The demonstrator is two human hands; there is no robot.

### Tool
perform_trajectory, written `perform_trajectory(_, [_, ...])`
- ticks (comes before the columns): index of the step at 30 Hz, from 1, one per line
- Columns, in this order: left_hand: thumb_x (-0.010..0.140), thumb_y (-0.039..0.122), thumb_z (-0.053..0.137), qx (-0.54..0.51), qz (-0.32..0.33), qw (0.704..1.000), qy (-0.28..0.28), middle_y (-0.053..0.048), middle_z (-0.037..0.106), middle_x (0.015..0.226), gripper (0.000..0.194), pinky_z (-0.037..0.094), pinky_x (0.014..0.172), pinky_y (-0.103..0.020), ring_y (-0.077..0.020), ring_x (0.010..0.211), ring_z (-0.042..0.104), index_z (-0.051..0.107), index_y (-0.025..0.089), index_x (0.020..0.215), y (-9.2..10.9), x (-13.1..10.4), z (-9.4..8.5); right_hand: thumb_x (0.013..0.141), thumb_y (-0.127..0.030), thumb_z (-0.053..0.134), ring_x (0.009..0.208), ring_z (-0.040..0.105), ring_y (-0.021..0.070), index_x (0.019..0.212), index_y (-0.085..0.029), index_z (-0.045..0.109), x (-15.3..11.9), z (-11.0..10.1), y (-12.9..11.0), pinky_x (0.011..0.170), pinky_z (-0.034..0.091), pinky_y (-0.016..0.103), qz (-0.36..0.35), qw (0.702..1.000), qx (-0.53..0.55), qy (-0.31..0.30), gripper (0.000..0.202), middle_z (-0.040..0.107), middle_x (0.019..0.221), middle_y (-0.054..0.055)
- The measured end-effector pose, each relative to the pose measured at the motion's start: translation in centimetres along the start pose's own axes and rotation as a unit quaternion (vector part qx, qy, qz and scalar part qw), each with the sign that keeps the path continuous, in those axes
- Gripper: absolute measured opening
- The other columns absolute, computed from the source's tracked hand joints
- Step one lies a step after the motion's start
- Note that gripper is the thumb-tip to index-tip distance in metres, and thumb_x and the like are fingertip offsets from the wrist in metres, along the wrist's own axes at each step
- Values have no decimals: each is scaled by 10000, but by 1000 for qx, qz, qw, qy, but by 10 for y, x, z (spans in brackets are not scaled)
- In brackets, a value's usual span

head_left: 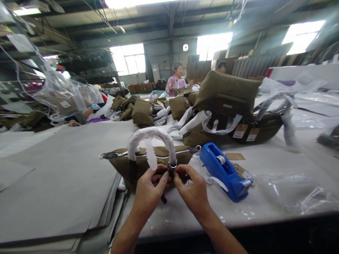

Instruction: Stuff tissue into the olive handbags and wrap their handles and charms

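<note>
An olive-green bag (153, 152) with a silver zipper stands on the table, its arched handle (152, 131) wrapped in white material. My left hand (155, 183) is closed, its thumb and fingers pinching a small dark piece at the metal ring (172, 165) where the handle's right end meets the bag. Close beside it, my right hand (191, 185) pinches at the same ring from the right side. What exactly lies between the fingertips is too small to make out. A dark strap end (164, 199) hangs below my left hand.
A blue tape dispenser (225, 173) stands right of the bag, near brown tags (235, 156) and clear plastic (299, 194). Large grey sheets (60, 176) lie left. Several olive bags (227, 95) are piled behind. A person (177, 79) in a pink patterned top is farther back.
</note>
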State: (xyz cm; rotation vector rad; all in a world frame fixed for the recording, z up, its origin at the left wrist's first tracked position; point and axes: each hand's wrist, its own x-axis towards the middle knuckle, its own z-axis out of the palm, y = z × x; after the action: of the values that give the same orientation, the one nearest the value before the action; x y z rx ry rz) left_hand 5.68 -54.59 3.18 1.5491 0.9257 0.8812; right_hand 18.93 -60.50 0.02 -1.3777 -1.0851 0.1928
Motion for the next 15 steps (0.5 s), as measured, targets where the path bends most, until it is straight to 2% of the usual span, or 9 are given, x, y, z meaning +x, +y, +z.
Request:
perform_trajectory(9, [837, 410, 734, 13, 8, 1000, -11, -78, 737, 995, 354, 646, 732, -304, -244, 872, 763, 651, 162, 1075, 0, -1, -1, 863, -204, 642, 642, 649, 132, 907, -208, 689, -1, 1, 0, 611, 533, 225, 6, 1000, 8, 3, 65, 714, 786, -5])
perform_trajectory(15, [885, 373, 689, 90, 68, 993, -17, -70, 747, 1042, 241, 618, 801, -285, -223, 910, 749, 713, 192, 1043, -3, -2, -4, 871, -214, 648, 675, 674, 149, 915, -222, 713, 1, 2, -2, 645, 558, 239, 13, 1000, 18, -1, 79, 735, 813, 2])
